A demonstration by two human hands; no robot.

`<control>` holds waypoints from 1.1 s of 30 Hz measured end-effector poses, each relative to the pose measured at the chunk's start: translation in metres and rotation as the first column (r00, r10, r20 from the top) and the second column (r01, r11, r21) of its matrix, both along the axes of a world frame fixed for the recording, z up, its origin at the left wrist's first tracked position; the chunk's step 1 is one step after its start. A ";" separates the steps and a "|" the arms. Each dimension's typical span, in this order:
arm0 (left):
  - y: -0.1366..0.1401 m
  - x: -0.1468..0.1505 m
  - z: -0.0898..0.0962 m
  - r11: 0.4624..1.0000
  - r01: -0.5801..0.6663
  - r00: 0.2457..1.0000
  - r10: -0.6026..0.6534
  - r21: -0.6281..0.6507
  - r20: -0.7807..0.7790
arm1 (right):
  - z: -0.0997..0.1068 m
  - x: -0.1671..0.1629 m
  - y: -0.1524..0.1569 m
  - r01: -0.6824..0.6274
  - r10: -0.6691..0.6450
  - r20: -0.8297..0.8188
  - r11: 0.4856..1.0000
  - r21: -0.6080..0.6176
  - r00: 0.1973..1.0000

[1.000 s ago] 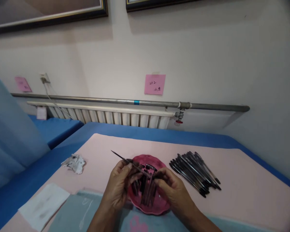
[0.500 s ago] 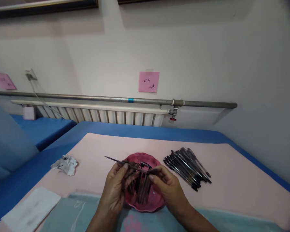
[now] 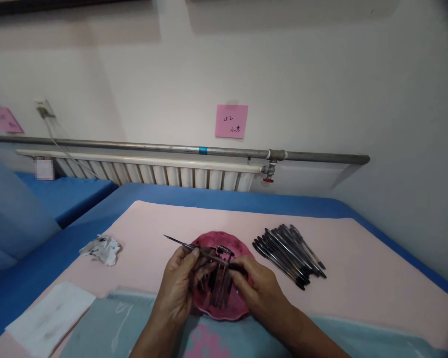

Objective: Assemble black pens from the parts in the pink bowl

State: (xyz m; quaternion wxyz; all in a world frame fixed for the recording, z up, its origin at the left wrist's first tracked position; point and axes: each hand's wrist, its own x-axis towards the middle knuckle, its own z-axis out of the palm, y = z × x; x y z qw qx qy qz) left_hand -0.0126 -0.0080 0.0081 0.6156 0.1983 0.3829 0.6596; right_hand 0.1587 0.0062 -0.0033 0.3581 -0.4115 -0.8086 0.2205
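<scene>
Over the pink bowl [image 3: 224, 316], both of my hands hold one slim dark pen [image 3: 209, 255]. Its pointed tip sticks out to the upper left past my left hand [image 3: 179, 278], whose thumb and fingers pinch the barrel. My right hand [image 3: 259, 286] is closed on the dark right end, so that end is partly covered. Dark smudges mark the left fingers. Several dark, clear-sided pen parts [image 3: 221, 288] lie in the bowl beneath. To the right of the bowl, several black pens [image 3: 289, 253] lie side by side in a slanted pile on the pink sheet.
A crumpled, ink-stained tissue [image 3: 102, 249] lies at the left of the pink sheet [image 3: 153, 221]. Nearer me is a folded white paper [image 3: 52, 315] with grey smudges. A teal cloth [image 3: 129, 318] runs along the front edge. Behind the table are a radiator [image 3: 171, 175] and a pipe [image 3: 321, 157].
The whole view has shifted slightly, with things on the table sitting a little higher. Both hands keep their hold on the pen, with the right fingers slightly repositioned at its right end.
</scene>
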 end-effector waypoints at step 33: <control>0.003 0.002 -0.008 1.000 -0.006 0.998 0.008 0.029 -0.064 | -0.008 -0.006 -0.005 -0.078 0.068 0.103 0.993 0.090 0.992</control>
